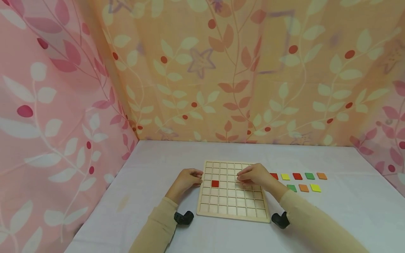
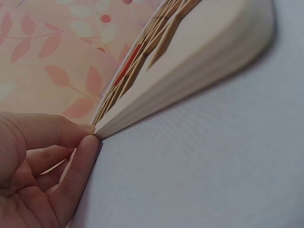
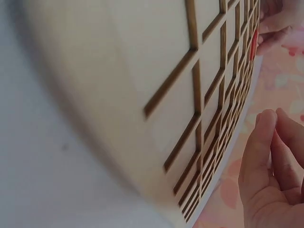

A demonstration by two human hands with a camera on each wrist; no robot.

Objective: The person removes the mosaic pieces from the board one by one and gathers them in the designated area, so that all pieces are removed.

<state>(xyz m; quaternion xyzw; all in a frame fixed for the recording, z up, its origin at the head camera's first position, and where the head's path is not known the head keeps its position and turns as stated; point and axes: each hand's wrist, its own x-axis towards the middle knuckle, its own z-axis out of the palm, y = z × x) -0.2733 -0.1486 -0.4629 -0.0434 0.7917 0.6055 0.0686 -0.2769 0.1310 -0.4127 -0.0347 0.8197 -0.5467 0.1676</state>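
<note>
A square wooden board [image 1: 231, 207] with a raised grid lies flat on the white-covered table. One red square tile [image 1: 215, 183] sits in a cell toward its left side. My left hand [image 1: 188, 179] pinches the board's left edge between thumb and finger, as the left wrist view shows closely. My right hand [image 1: 254, 175] is over the right part of the board, its thumb and fingertips brought together. In the right wrist view the right hand's fingertips [image 3: 267, 118] meet, and no tile shows between them. Whether something small is hidden there I cannot tell.
Two rows of loose square tiles lie right of the board, including a yellow tile [image 1: 285, 177], a green tile [image 1: 309, 176] and an orange tile [image 1: 321, 176]. The right forearm partly covers the nearest ones. Patterned cloth [image 1: 177, 88] hangs behind the table.
</note>
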